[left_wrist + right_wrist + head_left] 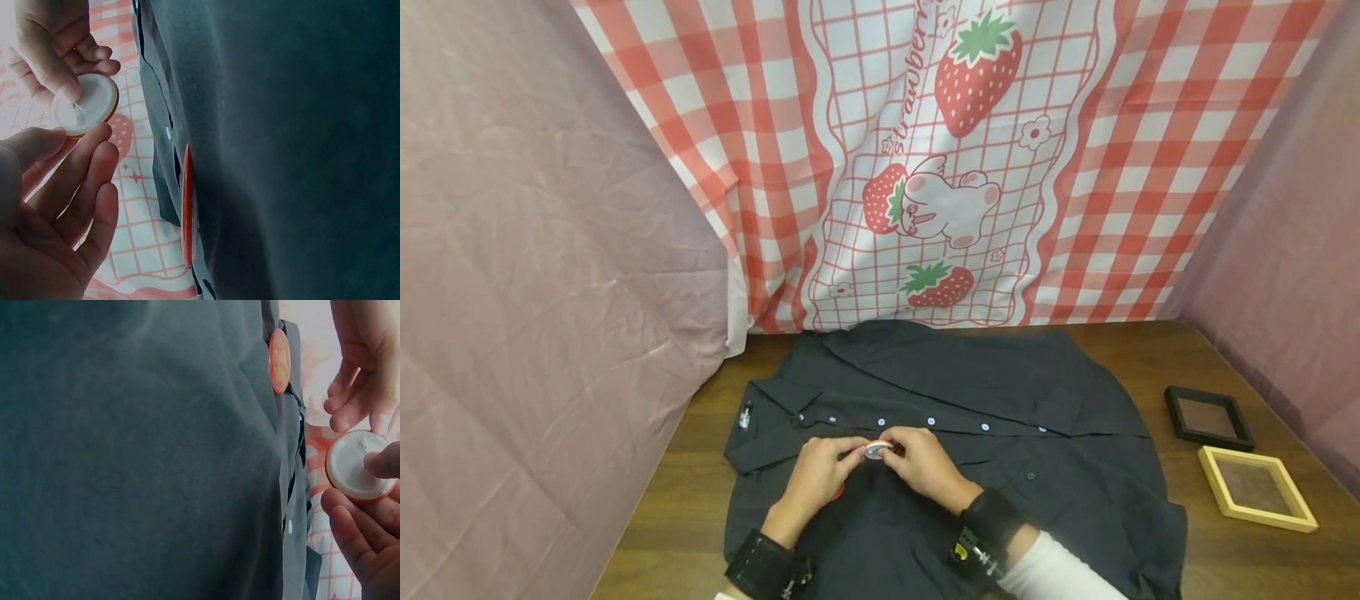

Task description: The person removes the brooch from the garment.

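A round pin badge (874, 451) with a white back and an orange rim is between the two hands, above a dark button-up shirt (1075, 492). My left hand (820, 473) pinches its edge between thumb and fingers. With its thumb on the badge's back, at the thin metal pin, my right hand (927, 468) holds the other side. The back (350, 464) faces the camera in the right wrist view; the front is hidden. A second badge (280, 361), orange-red, sits on the shirt beside the left hand, partly covered by it in the head view.
The shirt lies spread across a wooden table (658, 517), collar to the left, with a row of pale buttons (931, 422). At the right are a black frame (1176, 421) and a yellow frame (1262, 518). A checked strawberry cloth (1150, 167) hangs behind.
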Demonstrator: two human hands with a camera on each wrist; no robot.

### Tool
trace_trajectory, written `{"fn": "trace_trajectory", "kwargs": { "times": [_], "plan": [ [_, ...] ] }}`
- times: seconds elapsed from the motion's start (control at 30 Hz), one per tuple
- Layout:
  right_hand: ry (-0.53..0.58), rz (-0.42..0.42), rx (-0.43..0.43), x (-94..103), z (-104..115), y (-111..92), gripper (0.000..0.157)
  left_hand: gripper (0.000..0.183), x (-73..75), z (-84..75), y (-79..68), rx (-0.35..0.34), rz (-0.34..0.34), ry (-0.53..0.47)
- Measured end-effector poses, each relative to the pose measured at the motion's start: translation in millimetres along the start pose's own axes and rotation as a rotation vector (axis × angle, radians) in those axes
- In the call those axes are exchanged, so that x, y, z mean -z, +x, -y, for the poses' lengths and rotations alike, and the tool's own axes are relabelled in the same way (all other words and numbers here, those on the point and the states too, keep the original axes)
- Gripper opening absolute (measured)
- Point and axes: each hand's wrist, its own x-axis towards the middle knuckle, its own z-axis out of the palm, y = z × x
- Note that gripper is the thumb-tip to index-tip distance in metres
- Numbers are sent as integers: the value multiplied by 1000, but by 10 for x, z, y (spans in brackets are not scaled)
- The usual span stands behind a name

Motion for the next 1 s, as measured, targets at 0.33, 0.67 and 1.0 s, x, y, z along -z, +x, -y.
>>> {"fn": "trace_trajectory", "kwargs": {
  "times": [0.33, 0.67, 1.0],
  "plan": [
    [-159, -89, 99, -69, 1, -26, 10, 13, -16, 7, 1, -41, -21, 54],
    [-78, -95, 128, -71, -33, -24, 5, 11, 22, -14, 21, -57, -47, 72],
    [50, -63, 85, -35, -36, -18, 3, 13, 31, -13, 29, 1, 11, 21]
  ]
}}
